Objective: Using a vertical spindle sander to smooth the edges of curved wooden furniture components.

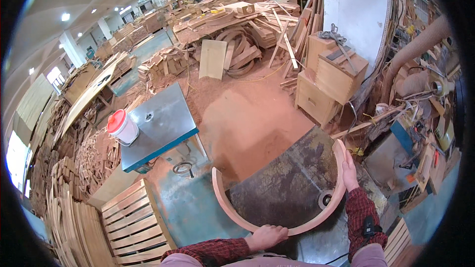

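Observation:
A curved wooden piece (316, 224), a pale half-ring, lies across the dark, worn metal machine table (277, 183). Its left end reaches out past the table's edge. My left hand (268, 237) is closed over the near part of the curve, knuckles up. On the right, my right hand (349, 172) holds the outer side near the other end, fingers laid along the wood. Inside the curve, close to the right arm of the piece, a round metal spindle fitting (325, 199) sits in the table. The undersides of both hands are hidden.
A second metal-topped machine (166, 113) with a handwheel (183, 169) stands left, bearing a white bucket (122, 127) with a red lid. Slatted wood (133, 220) lies near left. Wooden boxes (321, 89), a ribbed hose (415, 54) and scrap crowd the right. Sawdust (252, 123) covers the floor ahead.

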Action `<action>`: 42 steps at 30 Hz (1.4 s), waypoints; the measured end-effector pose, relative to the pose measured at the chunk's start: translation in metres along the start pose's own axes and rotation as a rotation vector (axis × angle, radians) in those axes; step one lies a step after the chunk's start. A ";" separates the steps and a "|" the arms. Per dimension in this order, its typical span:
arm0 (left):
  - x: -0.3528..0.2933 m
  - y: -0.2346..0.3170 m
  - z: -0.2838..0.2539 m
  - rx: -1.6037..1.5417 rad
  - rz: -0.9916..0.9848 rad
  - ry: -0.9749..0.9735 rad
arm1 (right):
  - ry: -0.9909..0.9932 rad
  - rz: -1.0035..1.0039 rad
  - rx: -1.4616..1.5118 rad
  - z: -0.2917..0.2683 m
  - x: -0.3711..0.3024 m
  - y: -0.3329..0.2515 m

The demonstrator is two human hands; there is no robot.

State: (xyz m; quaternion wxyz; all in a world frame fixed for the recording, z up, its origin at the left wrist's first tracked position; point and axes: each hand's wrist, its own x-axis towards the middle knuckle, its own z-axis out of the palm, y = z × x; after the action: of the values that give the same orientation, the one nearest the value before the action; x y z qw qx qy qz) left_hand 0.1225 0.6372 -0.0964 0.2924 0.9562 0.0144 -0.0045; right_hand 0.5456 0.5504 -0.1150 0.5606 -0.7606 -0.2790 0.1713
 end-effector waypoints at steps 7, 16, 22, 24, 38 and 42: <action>-0.041 -0.014 -0.022 0.011 0.025 -0.103 | 0.104 0.006 0.060 0.008 -0.059 -0.006; -0.081 -0.009 -0.021 0.059 -0.029 -0.124 | 0.261 0.043 -0.157 0.031 -0.125 0.017; -0.075 0.013 -0.010 0.032 0.018 -0.092 | 0.290 0.138 -0.172 0.032 -0.155 0.009; -0.077 0.013 -0.011 0.036 -0.021 -0.097 | 0.308 0.148 -0.162 0.034 -0.163 0.006; -0.121 -0.015 -0.004 0.174 -0.016 -0.261 | 0.386 0.209 -0.227 0.049 -0.222 -0.010; -0.126 -0.011 -0.013 0.185 -0.005 -0.307 | 0.392 0.251 -0.202 0.052 -0.238 -0.016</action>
State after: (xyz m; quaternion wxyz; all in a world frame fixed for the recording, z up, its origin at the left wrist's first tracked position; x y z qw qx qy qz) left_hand -0.0042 0.6506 -0.0893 0.2021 0.9670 -0.0284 -0.1523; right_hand 0.3254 0.4466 -0.1288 0.4995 -0.8601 -0.0842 0.0601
